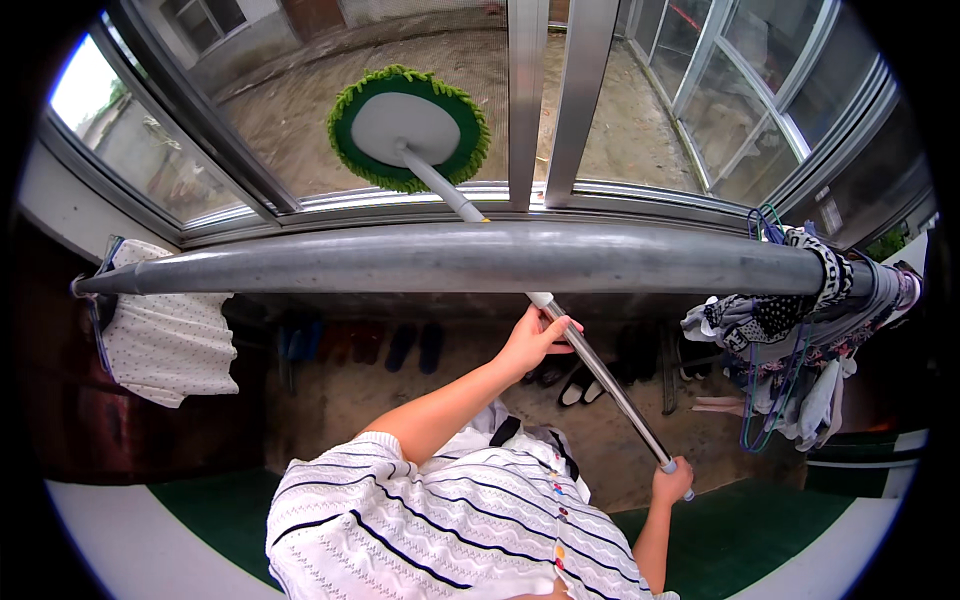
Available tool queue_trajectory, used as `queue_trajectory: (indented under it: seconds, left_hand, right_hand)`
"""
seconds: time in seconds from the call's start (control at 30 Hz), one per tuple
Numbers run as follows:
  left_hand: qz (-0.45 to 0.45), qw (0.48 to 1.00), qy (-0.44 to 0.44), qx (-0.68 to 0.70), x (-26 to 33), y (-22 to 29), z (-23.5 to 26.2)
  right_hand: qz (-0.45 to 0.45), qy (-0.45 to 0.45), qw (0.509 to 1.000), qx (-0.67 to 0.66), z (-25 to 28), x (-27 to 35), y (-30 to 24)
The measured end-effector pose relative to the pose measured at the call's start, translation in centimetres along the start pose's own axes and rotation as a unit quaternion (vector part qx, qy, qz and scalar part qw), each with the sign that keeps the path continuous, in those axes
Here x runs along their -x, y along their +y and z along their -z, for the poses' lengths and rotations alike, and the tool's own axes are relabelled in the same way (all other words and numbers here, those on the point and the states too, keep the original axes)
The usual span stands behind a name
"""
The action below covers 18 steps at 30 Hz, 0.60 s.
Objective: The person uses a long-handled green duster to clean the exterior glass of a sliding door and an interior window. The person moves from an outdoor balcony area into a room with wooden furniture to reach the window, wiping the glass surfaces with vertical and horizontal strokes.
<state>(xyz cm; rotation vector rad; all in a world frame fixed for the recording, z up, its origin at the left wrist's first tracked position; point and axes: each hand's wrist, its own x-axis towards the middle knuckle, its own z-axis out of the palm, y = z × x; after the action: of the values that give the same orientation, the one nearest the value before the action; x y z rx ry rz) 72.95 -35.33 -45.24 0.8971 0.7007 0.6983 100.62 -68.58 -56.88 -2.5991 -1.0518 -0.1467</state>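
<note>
- My landmark is the grey metal rail that crosses in front of me; 1 long mop passes behind it, hidden there for a short stretch.
- The mop's round green chenille head lies beyond the rail, left of its middle, with the grey backing plate toward me and the fringe toward the sliding window. Whether fringe and glass touch, I cannot tell.
- My left hand is on the chrome pole just on my side of the rail, thumb and fingers curled round it, rather loosely by the look of it.
- My right hand is closed round the pole's lower end, well to my side of the rail and farther right, with the end cap poking out below the fist.
- The 1 relation I judge to matter: the long axis slants from my right fist, under my left fingers, past the rail and up leftward to the head. My left hand is the nearer of the 2 to that head.
- Hung clothes crowd the rail's right end; 1 spotted white cloth hangs at its left.
</note>
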Motion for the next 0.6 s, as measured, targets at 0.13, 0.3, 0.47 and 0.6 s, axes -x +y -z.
queue_trajectory:
  seconds: [0.13, 0.3, 0.47, 0.6]
  left_hand:
    - [0.013, 1.000, -0.022, -0.005, -0.6, -1.0, -2.2]
    - [0.027, 0.999, -0.040, -0.003, -1.1, -2.2, -3.9]
    - [0.026, 0.998, -0.051, -0.008, -0.6, -1.6, -4.4]
    - [-0.016, 0.999, -0.033, 0.030, 1.1, -1.3, -3.6]
  right_hand:
    - [-0.025, 0.002, 1.000, -0.011, 0.4, 1.0, 2.0]
    - [-0.044, -0.001, 0.999, -0.004, 0.8, 1.7, 3.7]
    - [-0.037, 0.009, 0.999, 0.020, 1.0, 1.5, 4.8]
    - [0.000, 0.019, 1.000, 0.012, 1.4, -0.3, 3.8]
